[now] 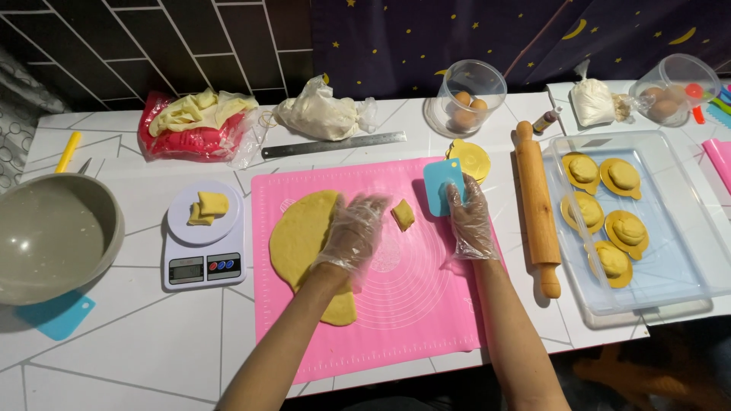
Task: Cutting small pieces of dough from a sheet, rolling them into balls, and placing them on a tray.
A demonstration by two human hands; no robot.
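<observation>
Both hands wear clear plastic gloves. My left hand [355,230] rests flat, fingers spread, on the cut edge of a rolled yellow dough sheet [304,240] on the pink silicone mat [396,304]. My right hand [468,217] grips a blue plastic dough scraper [440,185], held upright on the mat. A small cut piece of dough [403,214] lies between the two hands, touching neither.
White kitchen scale [203,237] holding dough pieces [208,207] left of the mat, grey bowl [53,232] far left. Wooden rolling pin [537,205] and clear tray [662,289] of shaped dough pieces on the right. Steel ruler [333,144], bagged dough [320,113], egg containers [466,97] at back.
</observation>
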